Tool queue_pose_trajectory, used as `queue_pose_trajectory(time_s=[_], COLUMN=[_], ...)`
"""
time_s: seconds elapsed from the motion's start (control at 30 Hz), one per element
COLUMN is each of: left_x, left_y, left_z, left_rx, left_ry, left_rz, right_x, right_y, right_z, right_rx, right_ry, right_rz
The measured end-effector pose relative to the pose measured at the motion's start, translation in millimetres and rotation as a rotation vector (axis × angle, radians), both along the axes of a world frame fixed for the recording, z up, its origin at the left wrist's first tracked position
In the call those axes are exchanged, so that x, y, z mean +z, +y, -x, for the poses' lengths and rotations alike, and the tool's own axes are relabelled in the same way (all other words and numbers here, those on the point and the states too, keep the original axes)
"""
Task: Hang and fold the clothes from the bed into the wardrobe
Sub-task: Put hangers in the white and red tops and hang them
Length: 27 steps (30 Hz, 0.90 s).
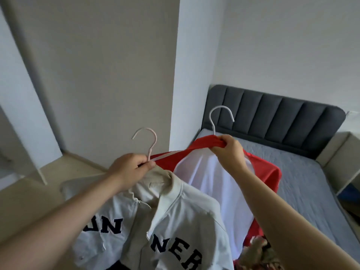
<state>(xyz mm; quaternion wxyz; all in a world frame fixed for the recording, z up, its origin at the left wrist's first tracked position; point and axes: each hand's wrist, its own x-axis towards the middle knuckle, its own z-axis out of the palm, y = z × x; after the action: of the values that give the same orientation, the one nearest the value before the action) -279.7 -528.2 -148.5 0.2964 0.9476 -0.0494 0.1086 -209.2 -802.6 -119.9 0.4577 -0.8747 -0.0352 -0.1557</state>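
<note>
My left hand [132,168] is clenched round the neck of the pink hanger [150,142], thumb pressed against the stem just under the hook. The pale lettered shirt [175,211] hangs from it, collar at my knuckles and body dropping toward 6 o'clock. My right hand [229,151] pinches the bunched red collar of the red-and-white shirt [204,182], right at the foot of the white hanger [216,117]. I cannot tell whether my fingertips also catch the wire under the cloth.

Both garments are off the bed [302,172] and in the air in front of me. The mattress lies at 3 to 4 o'clock, under the grey headboard [272,114].

Both hooks stand up toward 12 o'clock. The pink one opens toward 9, the white one toward 3. The red shirt's shoulder line, its long axis, slants from my left knuckles up to my right hand, then falls away toward 3.

The tall beige panel [97,75] at 11 o'clock I take for the wardrobe's side. No rail shows. My left hand is the nearer to it, so I judge the lettered shirt goes in first. The hooks open opposite ways, so one hanger will likely need turning before both sit alike.

A blurred patterned thing [259,248] sits at 5 o'clock. I cannot say what it is.
</note>
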Motion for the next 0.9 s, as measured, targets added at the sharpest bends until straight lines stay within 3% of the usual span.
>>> queue_pose_trajectory(time_s=[0.13,0.33,0.67,0.9], left_x=[54.1,87.2,83.7,71.8], left_y=[38.5,102.4,185.8,239.6], left_z=[37.1,102.3,186.8,219.8], left_rx=[0.029,0.098,0.404,0.557], left_ry=[-0.112,-0.188,-0.238,-0.161], left_rz=[0.038,0.127,0.137,-0.031], right_x=[58.7,108.5,100.4,97.2], right_y=[38.5,119.8,264.7,337.2], right_z=[24.0,64.3,139.5,158.3], right_rx=[0.062,0.189,0.368,0.577], right_ry=[-0.11,-0.18,-0.128,0.004], right_rz=[0.013,0.058,-0.019,-0.139])
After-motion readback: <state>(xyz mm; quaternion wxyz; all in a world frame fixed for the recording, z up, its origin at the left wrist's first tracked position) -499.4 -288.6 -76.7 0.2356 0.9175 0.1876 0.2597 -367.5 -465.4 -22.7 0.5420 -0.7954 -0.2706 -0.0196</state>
